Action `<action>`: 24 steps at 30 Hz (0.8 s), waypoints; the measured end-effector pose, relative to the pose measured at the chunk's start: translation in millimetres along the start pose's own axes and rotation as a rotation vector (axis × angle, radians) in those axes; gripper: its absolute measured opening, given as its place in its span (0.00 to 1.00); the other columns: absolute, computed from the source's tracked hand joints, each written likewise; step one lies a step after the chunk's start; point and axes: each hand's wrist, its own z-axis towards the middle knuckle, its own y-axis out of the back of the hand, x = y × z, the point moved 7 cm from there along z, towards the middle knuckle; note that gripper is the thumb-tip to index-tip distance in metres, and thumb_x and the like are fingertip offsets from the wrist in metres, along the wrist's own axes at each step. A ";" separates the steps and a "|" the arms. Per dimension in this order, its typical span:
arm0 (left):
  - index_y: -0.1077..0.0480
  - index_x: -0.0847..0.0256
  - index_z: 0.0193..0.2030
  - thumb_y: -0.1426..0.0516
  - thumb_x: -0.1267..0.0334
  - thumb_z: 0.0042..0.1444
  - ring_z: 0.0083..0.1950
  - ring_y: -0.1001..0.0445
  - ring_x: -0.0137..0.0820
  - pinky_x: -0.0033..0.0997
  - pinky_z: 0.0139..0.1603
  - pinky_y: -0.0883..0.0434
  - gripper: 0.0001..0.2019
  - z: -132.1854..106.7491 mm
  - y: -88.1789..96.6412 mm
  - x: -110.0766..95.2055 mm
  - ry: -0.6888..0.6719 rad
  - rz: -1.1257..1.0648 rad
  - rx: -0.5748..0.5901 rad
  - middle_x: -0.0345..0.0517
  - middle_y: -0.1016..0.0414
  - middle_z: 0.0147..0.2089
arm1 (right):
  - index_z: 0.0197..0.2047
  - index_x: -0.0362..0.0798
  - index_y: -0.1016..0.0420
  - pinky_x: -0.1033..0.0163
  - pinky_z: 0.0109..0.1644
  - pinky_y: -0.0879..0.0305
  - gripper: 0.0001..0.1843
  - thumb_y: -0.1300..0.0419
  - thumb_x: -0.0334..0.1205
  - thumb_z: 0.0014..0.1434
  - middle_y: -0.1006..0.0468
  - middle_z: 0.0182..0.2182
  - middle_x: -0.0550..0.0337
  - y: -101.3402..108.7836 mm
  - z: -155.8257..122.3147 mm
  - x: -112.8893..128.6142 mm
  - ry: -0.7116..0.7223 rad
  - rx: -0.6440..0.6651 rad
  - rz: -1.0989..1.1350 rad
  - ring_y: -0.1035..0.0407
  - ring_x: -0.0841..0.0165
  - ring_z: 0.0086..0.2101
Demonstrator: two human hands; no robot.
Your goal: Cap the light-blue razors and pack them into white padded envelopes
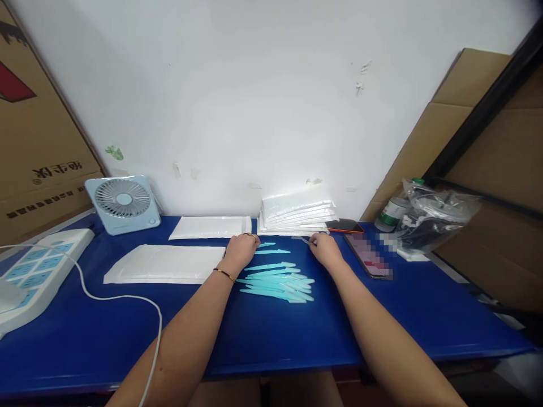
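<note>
Several turquoise eyebrow razors (278, 281) lie in a loose pile on the blue table, their handles pointing different ways. A few more lie singly above the pile, one razor (274, 252) just beside my left hand. My left hand (242, 250) is closed, and the end of another turquoise razor (267, 245) sticks out at its fingertips; its grip is partly hidden. Across from it, my right hand (324, 249) pinches a small, thin, clear strip (300, 239) whose kind I cannot make out. Behind the hands rises a stack of white padded envelopes (294, 212).
Two white envelopes (165, 264) lie on the left. Farther left stand a blue fan (123, 200) and a power strip (38, 271) with a white cable (123, 297) crossing my left arm. A phone (367, 257), bottle (390, 213) and plastic bag (436, 217) are on the right.
</note>
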 end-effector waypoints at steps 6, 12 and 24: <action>0.28 0.58 0.39 0.50 0.66 0.58 0.43 0.27 0.35 0.31 0.43 0.34 0.09 -1.6 -0.2 -3.3 -0.049 -0.014 0.002 0.47 0.24 0.41 | 0.27 0.47 0.25 0.66 0.31 0.40 0.02 0.39 0.33 0.46 0.23 0.28 0.56 -8.3 -1.3 -3.9 0.009 0.140 0.145 0.30 0.67 0.29; 0.28 0.57 0.40 0.49 0.66 0.58 0.43 0.27 0.34 0.31 0.45 0.34 0.10 -2.1 2.5 -6.3 -0.045 -0.041 0.017 0.45 0.25 0.42 | 0.29 0.47 0.26 0.68 0.29 0.41 0.04 0.42 0.32 0.49 0.25 0.26 0.61 -7.6 -8.7 19.3 0.127 0.194 0.258 0.33 0.71 0.26; 0.28 0.57 0.40 0.50 0.67 0.58 0.43 0.28 0.33 0.30 0.45 0.34 0.10 -2.8 14.8 -22.0 -0.068 -0.114 0.001 0.44 0.26 0.42 | 0.34 0.49 0.27 0.66 0.34 0.40 0.07 0.46 0.33 0.56 0.26 0.30 0.61 12.0 -19.1 60.5 0.337 0.080 0.409 0.35 0.70 0.29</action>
